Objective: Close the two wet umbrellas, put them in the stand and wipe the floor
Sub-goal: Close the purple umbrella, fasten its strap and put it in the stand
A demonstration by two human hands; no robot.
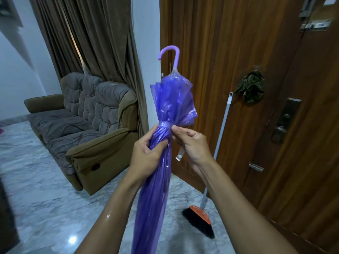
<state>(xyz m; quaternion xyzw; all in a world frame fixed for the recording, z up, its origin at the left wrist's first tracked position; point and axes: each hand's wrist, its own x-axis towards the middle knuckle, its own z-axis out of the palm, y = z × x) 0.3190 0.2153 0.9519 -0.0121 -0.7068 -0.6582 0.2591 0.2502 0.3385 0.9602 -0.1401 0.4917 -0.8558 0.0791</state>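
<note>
A folded purple see-through umbrella [170,103] stands upright in front of me, its curved lilac handle [169,53] at the top and its lower end running out of the bottom of the view. My left hand [146,153] grips the gathered canopy just below a purple strap [165,124] that circles it. My right hand [190,142] pinches that strap at its right side, and a clear tab hangs below the fingers. Water drops shine on my left forearm. No second umbrella and no stand are in view.
A brown recliner sofa [88,129] stands at left before brown curtains [95,37]. A broom [216,162] with an orange head and black bristles leans on the wooden door [247,88] at right, where a dark cloth [252,88] hangs. The marble floor [45,198] is glossy.
</note>
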